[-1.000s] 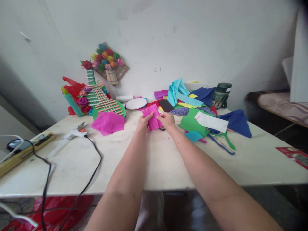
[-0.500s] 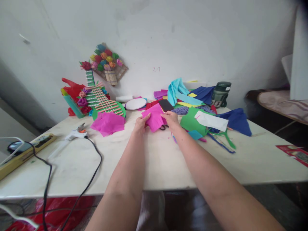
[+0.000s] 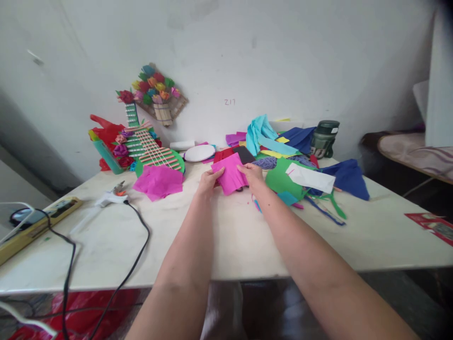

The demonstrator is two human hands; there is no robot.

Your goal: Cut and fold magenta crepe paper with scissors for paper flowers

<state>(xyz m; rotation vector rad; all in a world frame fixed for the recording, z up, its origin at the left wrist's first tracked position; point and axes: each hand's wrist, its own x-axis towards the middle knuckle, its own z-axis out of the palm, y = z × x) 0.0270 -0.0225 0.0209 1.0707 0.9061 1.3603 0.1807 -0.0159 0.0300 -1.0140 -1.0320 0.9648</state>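
Observation:
Between my two hands a square of bright pink crepe paper point(image 3: 230, 174) is held up over the table, tilted toward me. My left hand point(image 3: 209, 182) pinches its left edge, thumb on top. At the right edge, my right hand point(image 3: 253, 174) grips it the same way; the fingers behind the paper are hidden. Just beyond the sheet lies a dark phone-like slab point(image 3: 244, 153), partly covered. Scissor handles peek out under the paper's lower edge. More pink crepe paper point(image 3: 158, 182) rests in a loose pile to the left.
A hot glue gun point(image 3: 112, 198) with a black cord lies left, near a yellow power strip point(image 3: 63, 210). Behind stand a paper-and-stick guitar point(image 3: 155, 148) and a glue bottle point(image 3: 107, 156). Coloured paper scraps point(image 3: 283, 174) and a dark green flask point(image 3: 324, 139) are on the right.
The pink paper has been turned slightly and lies flatter and squarer between my hands. My left thumb has moved a little further onto it.

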